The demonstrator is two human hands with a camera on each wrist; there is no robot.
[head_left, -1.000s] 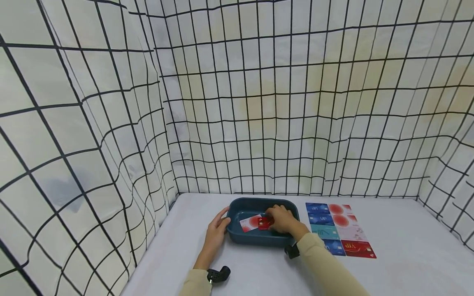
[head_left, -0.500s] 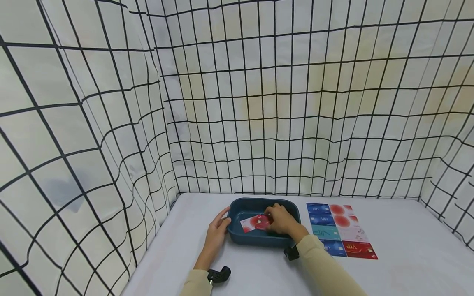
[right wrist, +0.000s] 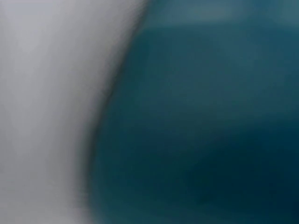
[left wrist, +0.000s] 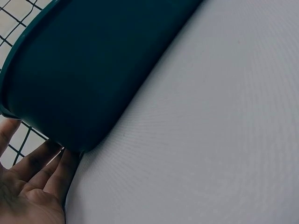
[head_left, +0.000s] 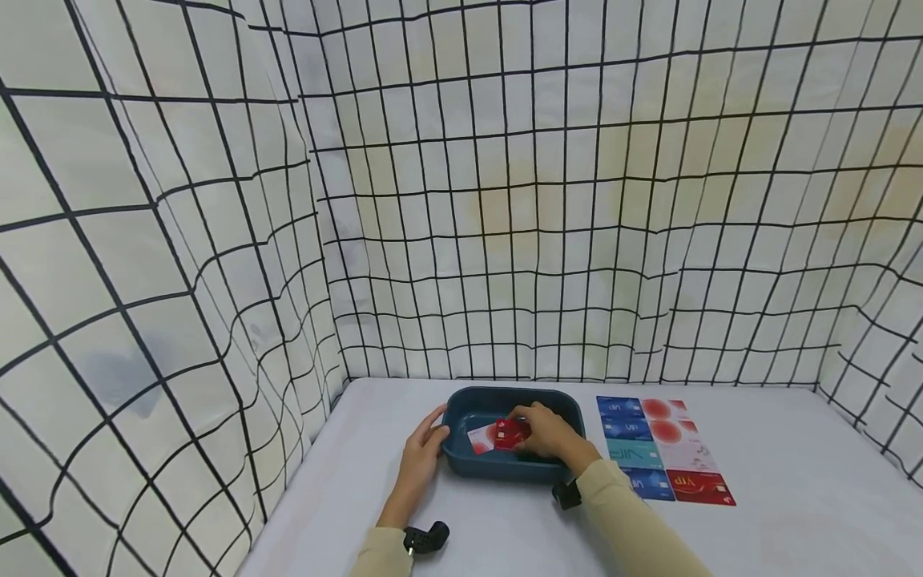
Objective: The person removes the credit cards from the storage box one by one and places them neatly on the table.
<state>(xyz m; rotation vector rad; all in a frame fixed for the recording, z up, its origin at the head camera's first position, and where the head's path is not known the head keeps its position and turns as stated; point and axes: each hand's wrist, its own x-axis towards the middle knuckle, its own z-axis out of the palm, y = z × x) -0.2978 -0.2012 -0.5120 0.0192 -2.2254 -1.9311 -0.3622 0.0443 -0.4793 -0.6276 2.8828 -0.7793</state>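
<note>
A dark teal rectangular plastic basin (head_left: 497, 466) sits on the white tabletop. Inside it lies a white card with red circles (head_left: 480, 438), partly covered by a red card (head_left: 509, 433). My right hand (head_left: 554, 433) reaches into the basin and pinches the red card at its right end. Against the basin's left end rests my left hand (head_left: 418, 457), thumb by the rim. The left wrist view shows that hand's fingers (left wrist: 60, 175) fairly straight along the outside of the end wall. Only the blurred basin side (right wrist: 196, 93) fills the right wrist view, without the hand.
Right of the basin, several cards lie in two columns: blue cards (head_left: 624, 429), a teal card (head_left: 633, 453), pink-and-white cards (head_left: 685, 455) and a red VIP card (head_left: 696, 486). Black grid netting (head_left: 534, 240) over white sheeting encloses the table's back and sides.
The red card has shifted slightly left in my right hand, covering more of the white card, and has turned a little. My left hand stays at the basin's end.
</note>
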